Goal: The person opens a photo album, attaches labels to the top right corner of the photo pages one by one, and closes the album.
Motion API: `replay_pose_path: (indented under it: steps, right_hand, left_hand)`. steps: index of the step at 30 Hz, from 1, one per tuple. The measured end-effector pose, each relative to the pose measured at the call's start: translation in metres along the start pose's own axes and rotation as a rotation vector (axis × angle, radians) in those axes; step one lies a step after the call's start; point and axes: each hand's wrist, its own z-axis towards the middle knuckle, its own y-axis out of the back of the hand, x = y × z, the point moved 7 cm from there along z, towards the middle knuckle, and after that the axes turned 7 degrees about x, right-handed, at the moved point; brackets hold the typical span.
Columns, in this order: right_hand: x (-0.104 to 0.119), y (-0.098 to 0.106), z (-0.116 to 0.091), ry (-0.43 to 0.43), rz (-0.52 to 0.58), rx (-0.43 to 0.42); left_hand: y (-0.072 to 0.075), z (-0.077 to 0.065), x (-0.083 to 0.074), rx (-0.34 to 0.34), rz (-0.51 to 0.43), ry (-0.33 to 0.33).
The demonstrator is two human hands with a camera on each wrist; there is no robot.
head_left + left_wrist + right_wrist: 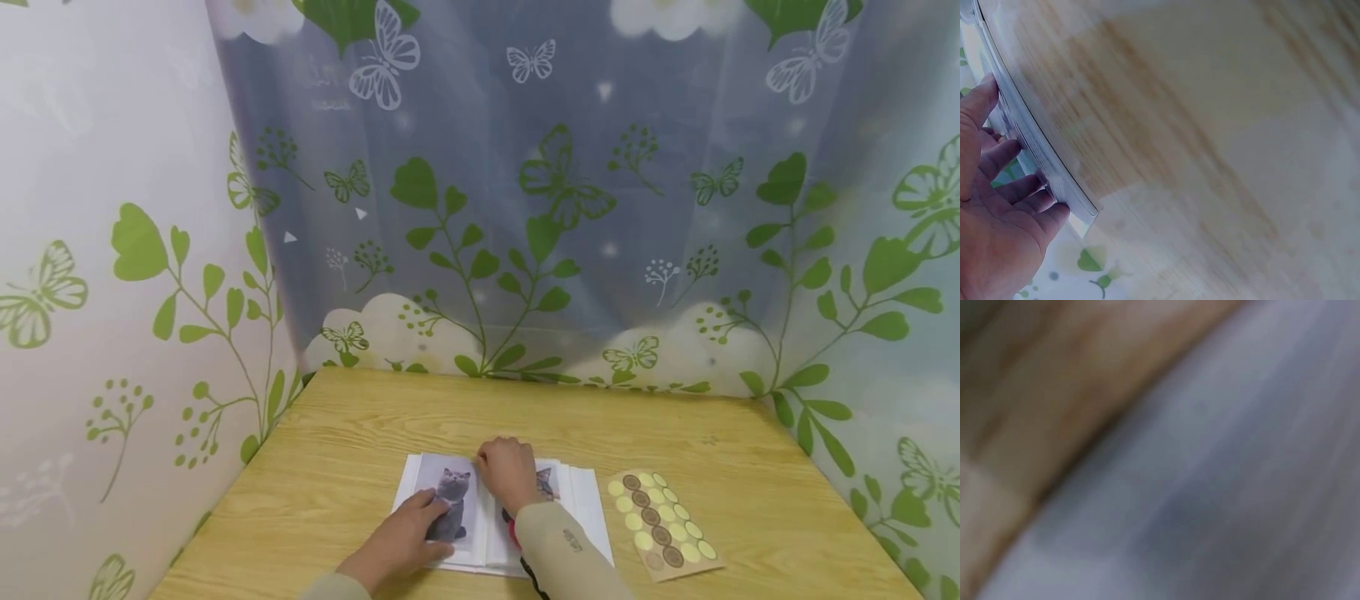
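Observation:
A white photo album [591, 508] lies spread on the wooden table [360, 417]. Its left page carries a picture of a grey cat [454, 483]; part of another cat picture [546, 483] shows on the right page, behind my right hand. My left hand [408, 533] rests over the lower left of the grey cat page, fingers loosely extended. In the left wrist view its fingers [1025, 187] touch the album's edge. My right hand [508, 473] is bent over the album's middle, near the top; I cannot tell whether its hidden fingertips pinch anything.
Right of the album lies a sheet of round stickers [660, 525], yellow and brown. A patterned curtain [480, 208] with leaves and butterflies stands behind the table and along both sides. The right wrist view is blurred, showing pale album pages [1210, 487] close up.

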Motion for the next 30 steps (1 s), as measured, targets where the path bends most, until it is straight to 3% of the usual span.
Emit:
replay_pose_path:
  steps: [13,30]
  right_hand:
    - [0.005,-0.014,-0.008,0.071,-0.106,0.145]
    - [0.014,-0.012,-0.029,0.215,-0.168,0.265]
  left_hand:
    - [0.001,0.001,-0.003,0.038,0.012,0.027]
    - [0.0,0.001,0.0,0.016,-0.013,0.028]
